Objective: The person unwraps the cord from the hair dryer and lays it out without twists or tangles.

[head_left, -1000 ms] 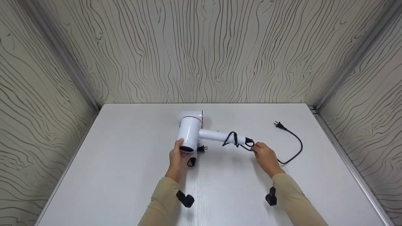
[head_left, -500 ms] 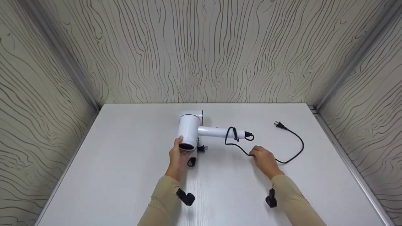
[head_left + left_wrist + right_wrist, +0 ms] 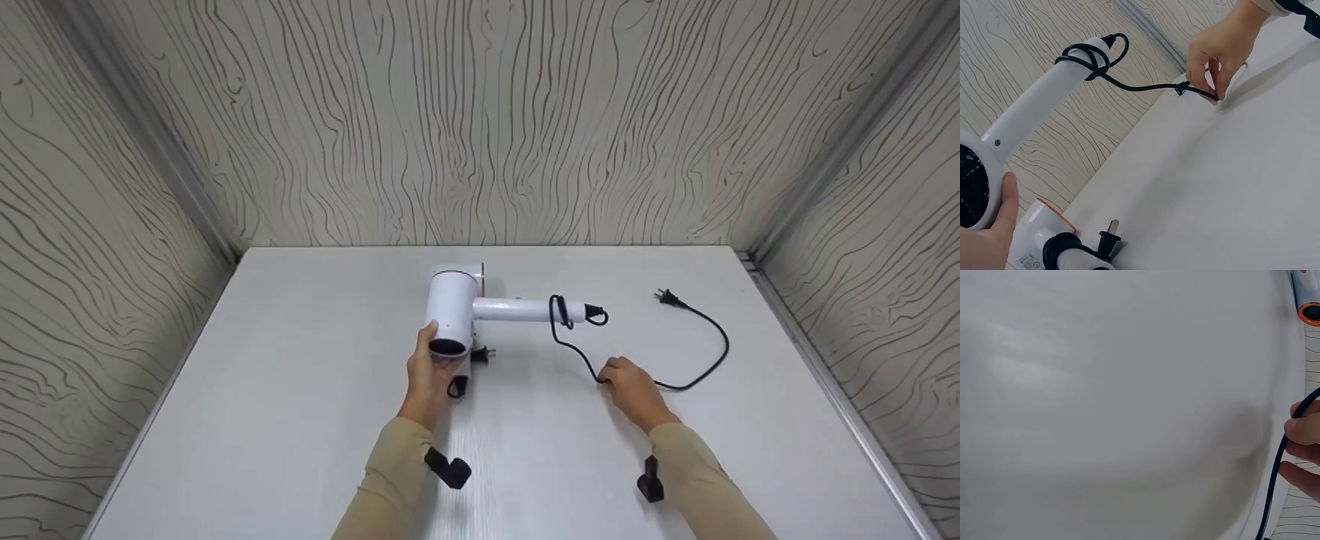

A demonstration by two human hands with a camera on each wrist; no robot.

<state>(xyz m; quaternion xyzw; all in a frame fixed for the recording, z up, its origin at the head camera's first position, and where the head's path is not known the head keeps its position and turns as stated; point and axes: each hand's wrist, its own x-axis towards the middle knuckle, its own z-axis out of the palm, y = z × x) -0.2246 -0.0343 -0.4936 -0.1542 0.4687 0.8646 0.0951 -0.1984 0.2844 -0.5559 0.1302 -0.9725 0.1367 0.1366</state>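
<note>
A white hair dryer (image 3: 450, 307) is held up by its barrel in my left hand (image 3: 429, 375), thumb along the side. Its handle (image 3: 514, 309) points right, with a black cord (image 3: 559, 311) looped round the handle's end. My right hand (image 3: 634, 390) pinches that cord between thumb and fingers, right of the handle; in the left wrist view the cord (image 3: 1145, 88) runs from the handle to those fingertips. Past the hand the cord curves to its two-pin plug (image 3: 666, 298). A second white hair dryer (image 3: 1036, 233) lies behind and below, partly hidden, its cord (image 3: 1061, 247) wound round its handle.
The second dryer's black plug (image 3: 481, 355) sticks out just under the held one. Everything is over a white table (image 3: 315, 450), bounded by wood-patterned walls (image 3: 480, 120) at the back and both sides. Black wrist mounts (image 3: 448, 469) hang from the sleeves.
My right hand has drawn the cord down and away from the handle's end, loosening a length of it. The held dryer's handle has risen to nearly level; my left hand keeps its grip.
</note>
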